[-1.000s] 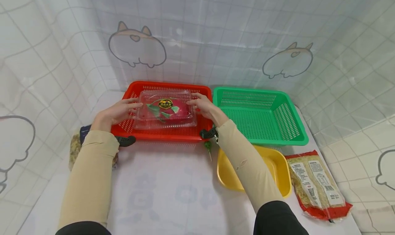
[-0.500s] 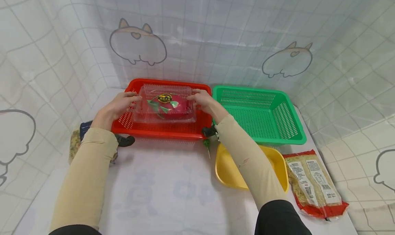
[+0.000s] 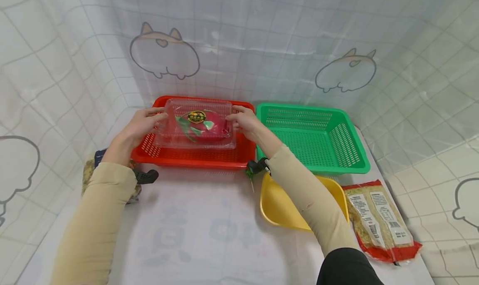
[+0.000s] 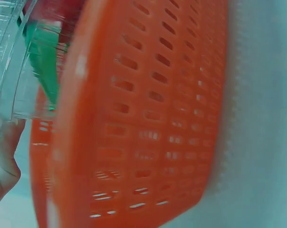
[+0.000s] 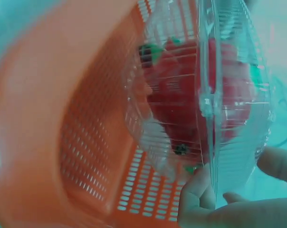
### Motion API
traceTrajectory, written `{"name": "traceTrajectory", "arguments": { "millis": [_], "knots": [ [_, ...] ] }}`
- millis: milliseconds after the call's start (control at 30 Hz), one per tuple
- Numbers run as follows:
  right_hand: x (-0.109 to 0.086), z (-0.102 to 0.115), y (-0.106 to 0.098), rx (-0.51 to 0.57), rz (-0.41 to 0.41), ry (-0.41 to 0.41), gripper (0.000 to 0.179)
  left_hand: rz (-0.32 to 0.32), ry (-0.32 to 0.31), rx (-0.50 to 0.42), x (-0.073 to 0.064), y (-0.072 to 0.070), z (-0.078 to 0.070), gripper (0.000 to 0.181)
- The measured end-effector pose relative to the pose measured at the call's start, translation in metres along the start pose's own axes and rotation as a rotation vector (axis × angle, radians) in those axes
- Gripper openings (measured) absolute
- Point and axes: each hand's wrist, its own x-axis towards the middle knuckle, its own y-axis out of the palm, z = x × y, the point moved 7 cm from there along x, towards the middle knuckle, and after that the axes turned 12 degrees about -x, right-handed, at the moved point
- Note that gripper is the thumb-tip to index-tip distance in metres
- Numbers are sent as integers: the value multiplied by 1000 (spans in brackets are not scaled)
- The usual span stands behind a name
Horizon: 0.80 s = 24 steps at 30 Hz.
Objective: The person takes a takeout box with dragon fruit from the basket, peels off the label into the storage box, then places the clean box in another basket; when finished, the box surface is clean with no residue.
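The left hand [image 3: 140,125] and the right hand [image 3: 245,120] are apart, each gripping one end of the same clear rectangular plastic box [image 3: 196,131]; in the right wrist view, the fingers sit on both sides of its seam. Inside is a pinkish-red dragon fruit [image 3: 215,127] with green scales, under a black oval label [image 3: 196,117] with yellow lettering. The box is over a red rectangular plastic basket [image 3: 202,164] with slotted walls; whether it touches the basket anywhere cannot be told.

The step in hand looks like a two-handed carry. To do it well, both ends should travel together and level, so the fruit does not roll to one side. A firm hold along the stiff seam seems safer than squeezing the thin walls, which could buckle or pop the lid. Knuckles need room to pass the basket's rim.

Just right of it stands a green rectangular plastic basket [image 3: 310,145]; nearer, partly under the right forearm, is a yellow plastic basin [image 3: 278,206]. Beyond that, at far right, lies a red-edged clear plastic bag [image 3: 381,222] with printed white panels
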Motion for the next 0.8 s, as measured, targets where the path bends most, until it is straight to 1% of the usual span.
{"name": "traceTrajectory", "arguments": {
  "millis": [133,267,333,467,567,800],
  "knots": [
    [-12,1,-2,50,-14,-3,59,-4,26,48,-6,-1,-8,71],
    [-24,4,-4,82,-21,-28,58,1,49,75,-14,-1,-17,74],
    [-29,6,-5,100,-27,-45,57,6,49,81,-19,0,-21,77],
    [-38,8,-8,127,-35,-68,55,16,52,60,-27,2,-25,77],
    [-43,9,-9,123,-42,-68,55,26,62,45,-33,3,-28,76],
    [-57,8,-9,76,-66,-47,53,54,94,74,-45,5,-33,73]
  ]
}}
